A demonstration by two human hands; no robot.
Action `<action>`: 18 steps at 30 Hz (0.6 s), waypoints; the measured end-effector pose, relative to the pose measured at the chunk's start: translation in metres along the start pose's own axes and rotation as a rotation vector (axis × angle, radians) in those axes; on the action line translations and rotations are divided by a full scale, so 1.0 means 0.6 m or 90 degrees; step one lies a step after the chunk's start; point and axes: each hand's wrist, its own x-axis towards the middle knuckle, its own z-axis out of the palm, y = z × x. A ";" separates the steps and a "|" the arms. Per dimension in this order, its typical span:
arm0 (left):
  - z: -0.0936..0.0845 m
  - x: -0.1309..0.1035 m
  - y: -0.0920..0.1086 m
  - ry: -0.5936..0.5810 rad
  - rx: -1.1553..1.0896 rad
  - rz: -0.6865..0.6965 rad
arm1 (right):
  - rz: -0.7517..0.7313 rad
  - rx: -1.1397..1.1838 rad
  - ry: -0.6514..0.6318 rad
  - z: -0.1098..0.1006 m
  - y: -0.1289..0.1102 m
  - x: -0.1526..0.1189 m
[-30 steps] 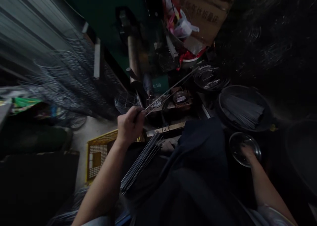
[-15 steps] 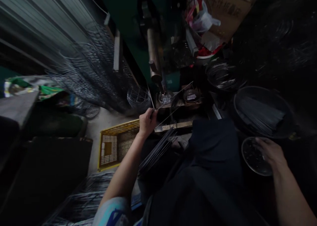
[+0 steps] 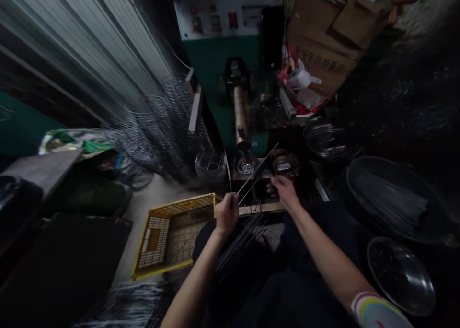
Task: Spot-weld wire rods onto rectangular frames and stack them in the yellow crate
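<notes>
My left hand [image 3: 227, 215] is closed around the near ends of thin metal rods [image 3: 256, 173], which slant away up to the right, in front of the machine. Close by on the right is my right hand [image 3: 285, 192], its fingers bent together near the rods. Whatever is pinched in it, if anything, is too small and dark to make out. Past the rods, a small dish of shiny bits [image 3: 247, 166] sits under the tip of the machine's metal cylinder [image 3: 241, 119]. A bundle of dark rods [image 3: 239, 244] lies across my lap below my hands.
To the left stands a yellow plastic crate [image 3: 163, 210], with stacked wire racks [image 3: 154, 126] behind it. On the right are a round metal bowl [image 3: 413, 280] and a large basin [image 3: 440, 201] holding dark rods. A cardboard box [image 3: 319, 54] leans at the back.
My right hand has left the round bowl at the right and come across beside the rods. My left hand still holds the rods. The view has tilted up, showing the machine's panel.
</notes>
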 end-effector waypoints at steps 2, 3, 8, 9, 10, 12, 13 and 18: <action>0.004 -0.009 0.003 0.019 0.004 -0.004 | 0.003 0.049 -0.007 0.052 0.017 0.009; 0.005 -0.013 0.003 0.029 0.006 -0.005 | -0.002 0.066 -0.014 0.071 0.021 0.010; 0.007 -0.030 -0.001 0.059 0.014 -0.014 | -0.022 0.087 -0.023 0.109 0.019 0.003; 0.007 -0.033 -0.003 0.060 0.014 -0.019 | -0.023 0.086 -0.020 0.111 0.019 0.002; 0.007 -0.035 -0.005 0.061 0.013 -0.025 | -0.025 0.084 -0.017 0.112 0.021 0.001; 0.007 -0.039 -0.008 0.062 0.010 -0.038 | -0.029 0.082 -0.015 0.114 0.024 0.002; 0.007 -0.040 -0.010 0.062 0.008 -0.043 | -0.030 0.082 -0.015 0.114 0.026 0.003; 0.005 -0.039 -0.014 0.063 -0.009 -0.052 | -0.029 0.080 -0.011 0.119 0.030 0.009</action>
